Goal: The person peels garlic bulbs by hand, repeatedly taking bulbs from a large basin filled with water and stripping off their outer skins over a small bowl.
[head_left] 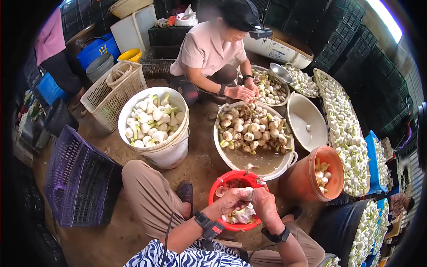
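Note:
My left hand [233,201] is closed around a pale garlic bulb [247,193]. Meeting it from the other side, my right hand [265,205] has its fingers pinched against the same bulb. Both hands are above a red basin [216,181], which holds garlic skins [242,215] and scraps. Just beyond lies a wide white tub [219,141] of muddy water, heaped with unpeeled garlic bulbs [253,127]. To its right stands an orange bucket [299,174] with a few cleaned bulbs inside. A white bucket [165,155] at the left is full of peeled, stemmed garlic [153,119].
Across the tub crouches a co-worker [209,55], hands together over garlic. A purple crate [80,178] is by my left knee, with a beige basket [109,100] behind. A white basin [307,118] and a long tray of garlic [344,133] line the right side.

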Demonstrator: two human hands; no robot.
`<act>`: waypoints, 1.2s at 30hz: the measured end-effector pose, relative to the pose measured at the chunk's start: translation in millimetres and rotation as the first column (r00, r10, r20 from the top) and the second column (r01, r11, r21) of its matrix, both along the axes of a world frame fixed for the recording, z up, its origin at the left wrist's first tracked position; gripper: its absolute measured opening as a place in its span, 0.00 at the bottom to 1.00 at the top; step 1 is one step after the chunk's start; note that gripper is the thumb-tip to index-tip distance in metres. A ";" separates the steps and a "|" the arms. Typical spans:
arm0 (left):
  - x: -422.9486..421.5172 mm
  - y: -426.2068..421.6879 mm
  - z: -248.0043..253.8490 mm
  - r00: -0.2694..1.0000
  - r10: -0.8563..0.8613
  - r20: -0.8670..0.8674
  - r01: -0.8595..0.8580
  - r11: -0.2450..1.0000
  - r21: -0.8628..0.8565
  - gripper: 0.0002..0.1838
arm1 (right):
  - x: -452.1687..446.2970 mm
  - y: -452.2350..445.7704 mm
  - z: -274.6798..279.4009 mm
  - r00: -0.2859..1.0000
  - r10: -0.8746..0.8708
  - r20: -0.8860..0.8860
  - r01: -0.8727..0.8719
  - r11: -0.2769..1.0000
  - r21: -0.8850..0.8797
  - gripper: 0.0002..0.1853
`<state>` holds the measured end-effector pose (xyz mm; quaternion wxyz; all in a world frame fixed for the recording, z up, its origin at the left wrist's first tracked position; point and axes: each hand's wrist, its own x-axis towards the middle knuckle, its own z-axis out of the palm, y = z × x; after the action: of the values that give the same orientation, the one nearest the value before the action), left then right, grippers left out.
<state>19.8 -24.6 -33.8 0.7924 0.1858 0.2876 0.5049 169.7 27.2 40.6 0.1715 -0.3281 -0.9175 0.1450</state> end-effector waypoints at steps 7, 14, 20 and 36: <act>1.0 -6.6 20.0 0.961 0.128 -0.247 -0.057 0.960 0.274 0.30 | 3.1 21.9 -27.4 0.917 -0.260 -0.302 0.197 0.955 -0.223 0.04; 6.0 -0.6 29.0 0.819 0.221 -0.529 -0.100 0.963 0.249 0.31 | 16.4 19.5 -21.7 0.745 -0.466 -0.477 -0.108 0.622 -0.775 0.06; -1.1 0.2 35.9 0.984 0.164 -0.064 -0.156 0.981 0.116 0.24 | 14.9 9.7 -36.3 0.392 -0.771 -0.502 -0.306 0.405 -0.861 0.07; -0.8 1.9 36.6 0.957 -0.054 -0.286 0.087 0.991 0.106 0.29 | 16.7 5.7 -13.7 0.437 -0.736 -0.518 -0.272 0.441 -0.855 0.08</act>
<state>19.0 -22.7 2.8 0.7485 0.3124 0.3608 0.4605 186.4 32.9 26.9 0.4390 -0.3928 -0.4129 0.6947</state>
